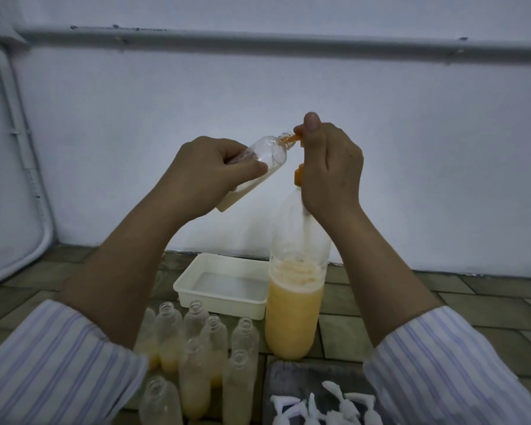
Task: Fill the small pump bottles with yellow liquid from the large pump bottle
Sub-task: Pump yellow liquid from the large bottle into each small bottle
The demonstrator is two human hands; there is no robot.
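My left hand (210, 171) grips a small clear bottle (262, 162), tilted with its open neck against the orange spout of the large pump bottle (295, 302). Pale yellow liquid lies in the small bottle's lower part. My right hand (328, 168) holds the orange pump head (299, 174), thumb up on top of it. The large bottle stands on the floor, about half full of yellow liquid. Several small bottles (196, 357) without caps stand in front of it on the left, some part-filled.
A white plastic tray (224, 283) sits behind the small bottles. Several white pump tops (325, 406) lie on a dark mat at the lower right. A white wall with a pipe runs behind; the floor is tiled.
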